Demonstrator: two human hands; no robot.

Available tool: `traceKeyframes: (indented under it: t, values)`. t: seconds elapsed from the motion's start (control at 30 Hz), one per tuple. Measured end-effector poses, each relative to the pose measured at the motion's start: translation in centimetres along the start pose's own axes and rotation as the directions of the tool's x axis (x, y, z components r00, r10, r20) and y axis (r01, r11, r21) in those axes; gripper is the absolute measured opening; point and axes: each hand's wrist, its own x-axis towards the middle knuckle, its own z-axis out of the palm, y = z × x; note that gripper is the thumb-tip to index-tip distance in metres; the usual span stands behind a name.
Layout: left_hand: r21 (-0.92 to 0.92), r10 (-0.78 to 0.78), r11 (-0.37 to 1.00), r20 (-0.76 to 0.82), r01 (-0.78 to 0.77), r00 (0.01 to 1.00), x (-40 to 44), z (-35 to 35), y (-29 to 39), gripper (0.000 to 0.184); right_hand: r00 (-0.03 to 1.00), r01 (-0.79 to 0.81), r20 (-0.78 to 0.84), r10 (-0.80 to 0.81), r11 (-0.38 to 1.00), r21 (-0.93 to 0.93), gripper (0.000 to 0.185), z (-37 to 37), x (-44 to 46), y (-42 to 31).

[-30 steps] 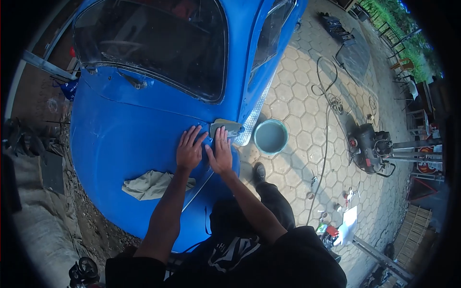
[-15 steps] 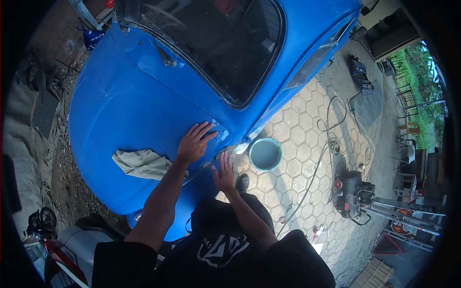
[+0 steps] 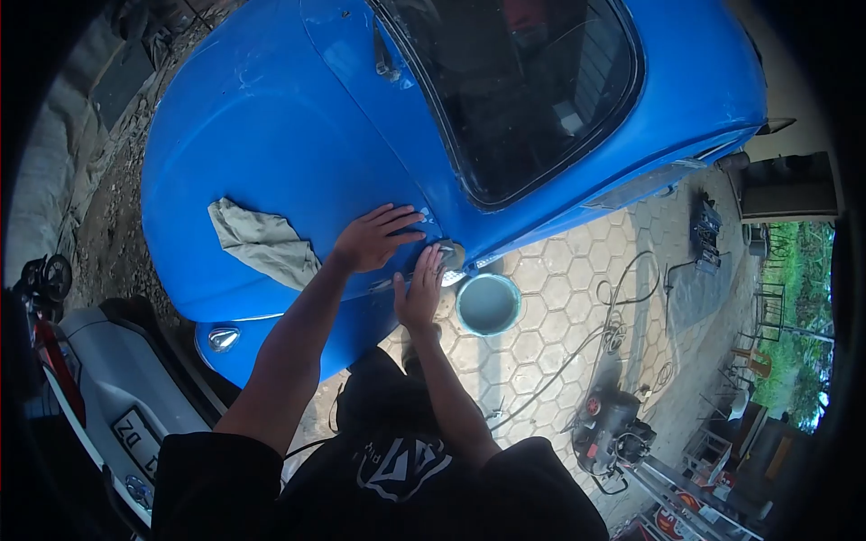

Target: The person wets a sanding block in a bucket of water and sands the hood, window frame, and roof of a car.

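Observation:
A blue car body (image 3: 271, 117) fills the upper left and middle. My left hand (image 3: 377, 238) lies flat on its curved panel, fingers spread, holding nothing. Close beside it, my right hand (image 3: 419, 290) rests with straight fingers on a grey-green sanding sheet (image 3: 449, 255) at the edge of the bodywork; the palm side is hidden. A crumpled beige cloth (image 3: 262, 239) lies on the panel to the left of my left forearm. Just beyond my right hand, a round bucket of greyish water (image 3: 488, 304) stands on the paving.
A silver car (image 3: 135, 397) is at the lower left. On the hexagonal paving (image 3: 559, 298) are a long hose (image 3: 552, 379), a black compressor (image 3: 611, 433) and a toolbox (image 3: 706, 230). Metal racks and chairs stand at the right.
The view has turned, bringing the silver car in at lower left. The sheet, hidden half a second ago, shows again beyond my right fingertips. My left hand stays on the panel.

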Motion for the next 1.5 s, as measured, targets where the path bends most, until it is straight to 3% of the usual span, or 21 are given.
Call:
traceKeyframes:
  t: [0.23, 0.43, 0.53, 0.63, 0.73, 0.87, 1.03, 1.13, 1.23, 1.33, 1.5]
  values:
    - [0.105, -0.030, 0.994, 0.033, 0.026, 0.999, 0.4, -0.5, 0.6, 0.055, 0.987, 0.109, 0.119, -0.110, 0.994, 0.017, 0.078, -0.4, -1.7, 1.6]
    - [0.112, -0.029, 0.993, 0.011, 0.028, 1.000, 0.4, -0.3, 0.6, 0.052, 0.982, 0.183, 0.028, -0.184, 0.982, 0.037, 0.073, -2.1, 0.2, 1.6]
    - [0.121, -0.025, 0.992, 0.010, 0.024, 1.000, 0.4, -0.4, 0.6, 0.052, 0.973, 0.218, 0.069, -0.222, 0.974, 0.059, 0.072, -2.4, -0.7, 2.3]
    - [0.120, -0.008, 0.993, -0.025, 0.011, 1.000, 0.3, 0.0, 0.3, 0.051, 0.988, 0.151, -0.006, -0.156, 0.940, 0.305, 0.070, -3.7, 1.3, 2.4]
    - [0.129, -0.034, 0.991, 0.028, 0.030, 0.999, 0.3, -0.4, 0.5, 0.050, 0.984, 0.169, -0.003, -0.177, 0.939, 0.300, 0.070, -3.6, -0.1, 4.3]
    - [0.113, -0.044, 0.993, 0.032, 0.040, 0.999, 0.3, -0.6, 0.8, 0.048, 0.984, 0.168, 0.045, -0.170, 0.985, 0.040, 0.070, -1.9, -1.6, 6.8]
    - [0.049, -0.059, 0.997, -0.046, 0.062, 0.997, 0.4, -0.3, 0.4, 0.041, 0.977, 0.209, 0.013, -0.212, 0.952, -0.224, 0.067, -4.4, 4.6, 1.9]
    - [0.101, -0.060, 0.993, -0.029, 0.063, 0.998, 0.4, -0.4, 0.6, 0.039, 0.986, 0.156, -0.027, -0.164, 0.969, -0.193, 0.066, -2.9, 1.9, 2.9]
    - [0.093, -0.037, 0.995, -0.026, 0.039, 0.999, 0.3, -0.5, 0.4, 0.038, 0.987, 0.141, 0.106, -0.121, 0.968, -0.209, 0.070, -1.4, -2.3, 5.3]
    - [0.043, -0.224, 0.971, -0.158, 0.234, 0.962, 0.4, -1.0, 0.7, 0.039, 0.989, 0.110, 0.125, -0.082, 0.964, -0.241, 0.072, -1.0, -2.8, 5.0]
    - [0.170, -0.255, 0.947, -0.127, 0.274, 0.959, 0.2, -0.8, 1.0, 0.042, 0.995, 0.080, 0.080, -0.065, 0.976, -0.201, 0.074, -0.6, -2.9, 3.8]
